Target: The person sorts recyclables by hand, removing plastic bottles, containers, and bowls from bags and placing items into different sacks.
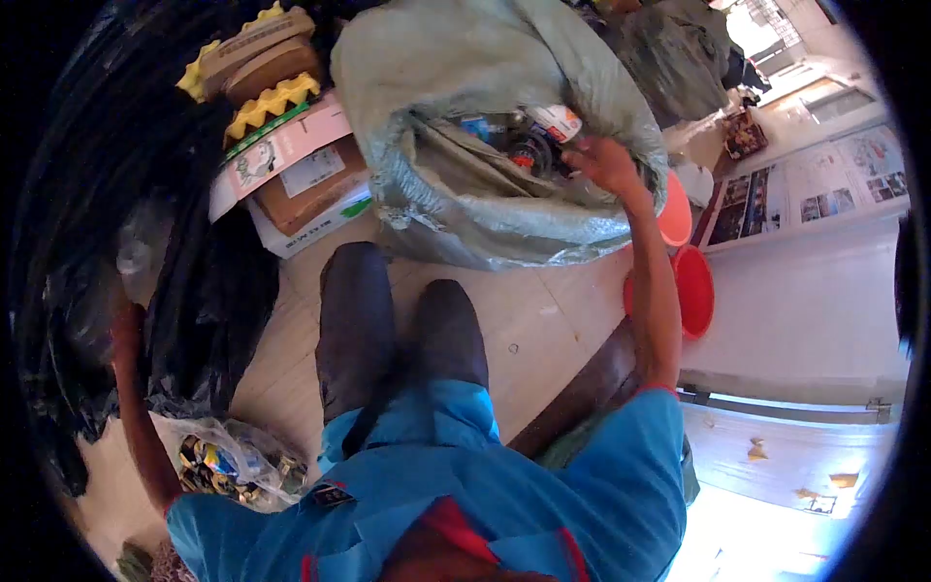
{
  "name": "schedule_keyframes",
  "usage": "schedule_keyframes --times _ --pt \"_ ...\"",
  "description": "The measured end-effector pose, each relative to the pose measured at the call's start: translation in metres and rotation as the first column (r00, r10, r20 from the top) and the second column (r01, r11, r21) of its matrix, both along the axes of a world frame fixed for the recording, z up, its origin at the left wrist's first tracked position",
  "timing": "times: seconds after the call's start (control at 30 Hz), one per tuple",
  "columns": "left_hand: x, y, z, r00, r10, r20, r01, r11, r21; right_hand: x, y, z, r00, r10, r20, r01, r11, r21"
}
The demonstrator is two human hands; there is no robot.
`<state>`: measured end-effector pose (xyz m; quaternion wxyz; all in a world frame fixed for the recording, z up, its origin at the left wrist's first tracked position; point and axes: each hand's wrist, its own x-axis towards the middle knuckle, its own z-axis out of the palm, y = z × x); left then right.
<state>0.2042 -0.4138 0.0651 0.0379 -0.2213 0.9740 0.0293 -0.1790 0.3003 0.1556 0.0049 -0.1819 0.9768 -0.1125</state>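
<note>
My right hand [609, 165] is over the right side of the opening of a large grey-green woven sack [446, 58], its fingers bent beside a white and orange container [556, 122]. Whether the fingers touch that container is unclear. Inside the sack lie a dark round item with orange [529, 155] and something blue [476, 127]. My left hand [126, 325], dark and blurred, is at the black plastic bags [208, 310] on the far left. A clear plastic item [134, 254] shows just above it; the fingers cannot be made out.
Flattened cardboard boxes [305, 192] and yellow egg trays [272, 105] are stacked left of the sack. Red buckets [693, 291] stand at the right beside a white panel [805, 310]. A clear bag of small packs [228, 461] lies at lower left on the tiled floor [543, 320].
</note>
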Motion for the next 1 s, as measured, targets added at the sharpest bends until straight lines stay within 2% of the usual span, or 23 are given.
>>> schedule_keyframes --times 0.03,0.07,0.1,0.17,0.23,0.3,0.37,0.4,0.47,0.5,0.53,0.57,0.6,0.63,0.67,0.7,0.73,0.77,0.8,0.83,0.9,0.93,1.0 --pt "0.007 -0.004 -0.005 0.993 -0.111 -0.039 0.111 0.994 0.002 -0.002 0.009 -0.010 0.996 0.014 0.092 -0.029 0.985 0.172" --pt "0.015 -0.008 -0.010 0.972 -0.220 -0.075 0.221 0.975 -0.002 0.003 0.018 -0.017 0.994 0.030 0.105 -0.056 0.963 0.263" --pt "0.026 -0.040 -0.041 0.987 -0.088 -0.137 0.099 0.992 0.076 0.006 0.024 -0.020 0.994 0.021 0.105 -0.048 0.964 0.260" --pt "0.032 -0.043 -0.051 0.983 0.044 -0.180 -0.015 0.987 0.162 0.010 0.035 -0.024 0.999 -0.028 -0.016 0.031 0.959 0.282" --pt "0.037 -0.038 -0.043 0.984 -0.121 -0.132 0.121 0.993 -0.012 0.009 0.040 -0.026 0.998 -0.060 -0.002 0.058 0.957 0.283" --pt "0.035 -0.015 -0.014 0.980 -0.169 -0.101 0.171 0.985 0.004 0.011 0.042 -0.026 0.995 -0.096 -0.001 0.092 0.955 0.282" --pt "0.023 0.011 0.013 0.975 -0.209 -0.081 0.211 0.977 0.020 0.019 0.040 -0.024 0.995 -0.060 -0.078 0.073 0.980 0.185" --pt "0.015 0.022 0.024 0.984 -0.162 -0.077 0.159 0.987 -0.037 0.025 0.040 -0.019 0.995 -0.063 -0.081 0.077 0.980 0.184" --pt "-0.009 0.057 0.045 0.991 -0.116 -0.069 0.110 0.990 -0.092 0.039 0.038 0.002 0.966 -0.208 -0.151 0.202 0.978 -0.059" --pt "-0.034 0.083 0.057 0.969 -0.159 -0.189 0.138 0.983 -0.121 0.040 0.043 0.005 0.966 -0.212 -0.149 0.206 0.977 -0.057" --pt "-0.060 0.112 0.070 0.930 -0.203 -0.307 0.162 0.975 -0.155 0.041 0.049 0.009 0.967 -0.238 -0.094 0.210 0.949 -0.237" --pt "-0.086 0.150 0.082 0.910 -0.218 -0.352 0.204 0.976 -0.077 0.041 0.053 0.014 0.967 -0.250 -0.038 0.213 0.887 -0.410" --pt "-0.111 0.182 0.092 0.889 -0.227 -0.399 0.247 0.969 0.000 0.047 0.048 0.024 0.967 -0.251 -0.041 0.213 0.885 -0.414" --pt "-0.135 0.199 0.077 0.826 -0.264 -0.498 0.390 0.905 0.168 0.058 0.037 0.037 0.964 -0.250 0.087 0.252 0.766 -0.591" --pt "-0.154 0.261 0.103 0.852 -0.212 -0.478 0.425 0.813 0.398 0.067 0.029 0.044 0.954 -0.215 0.208 0.298 0.610 -0.734" --pt "-0.169 0.289 0.083 0.830 -0.211 -0.516 0.484 0.732 0.480 0.073 0.028 0.041 0.957 -0.210 0.201 0.289 0.607 -0.741" --pt "-0.186 0.325 0.079 0.803 -0.229 -0.550 0.583 0.498 0.642 0.077 0.026 0.037 0.963 -0.121 0.243 0.271 0.472 -0.839" --pt "-0.201 0.359 0.078 0.799 -0.302 -0.520 0.601 0.378 0.704 0.083 0.023 0.034 0.962 -0.022 0.271 0.263 0.324 -0.909" --pt "-0.221 0.388 0.062 0.831 -0.308 -0.464 0.542 0.253 0.802 0.093 0.013 0.033 0.961 -0.003 0.275 0.261 0.332 -0.907" --pt "-0.237 0.416 0.053 0.899 -0.179 -0.399 0.370 -0.176 0.912 0.100 0.006 0.029 0.961 0.007 0.276 0.258 0.332 -0.907" --pt "-0.260 0.460 0.064 0.949 -0.088 -0.303 0.243 -0.407 0.880 0.113 -0.002 0.017 0.953 0.112 0.281 0.245 0.263 -0.933" --pt "-0.265 0.471 0.058 0.950 -0.092 -0.298 0.238 -0.405 0.883 0.118 -0.003 0.016 0.958 0.075 0.277 0.241 0.313 -0.919" --pt "-0.273 0.496 0.037 0.818 0.017 -0.575 0.573 -0.096 0.814 0.127 0.018 0.027 0.969 0.007 0.245 0.235 0.264 -0.936"
